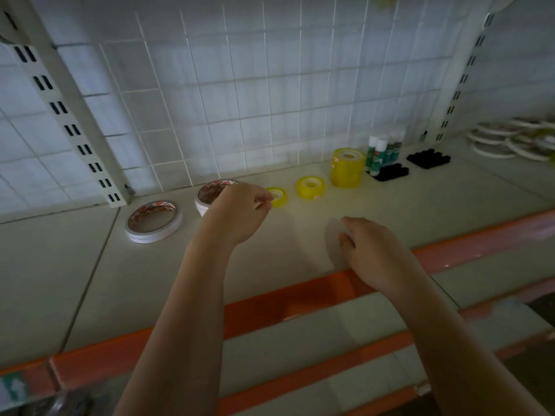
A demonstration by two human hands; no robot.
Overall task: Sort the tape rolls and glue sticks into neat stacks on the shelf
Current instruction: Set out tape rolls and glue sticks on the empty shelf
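The left hand (240, 211) hovers above the pale shelf board (99, 265) with its fingers curled loosely; I cannot tell whether it pinches something small at the fingertips. It covers part of a stack of wide white tape rolls with a patterned inner core (210, 195), which stands at 10 o'clock from the hand. Further at 9 o'clock lies a second flat white tape roll pair (153, 221), well apart from the hand.

The right hand (369, 253) grasps a blurred whitish round tape roll (335, 241), near the orange front edge of the shelf (270, 304).

Behind the hands, a row of yellow translucent tape rolls runs toward 2 o'clock: a small one (277, 197) just beside the left fingertips, a medium one (310, 187), then a tall stack (347, 168). Next to the tall stack stand green-and-white glue sticks (383, 151) upright in a black holder (390, 172); another black holder (429, 157) lies beside. At the far right, a loose pile of white rings (516, 138) lies behind the slotted white upright (462, 82). A white wire grid (240, 85) closes the back.
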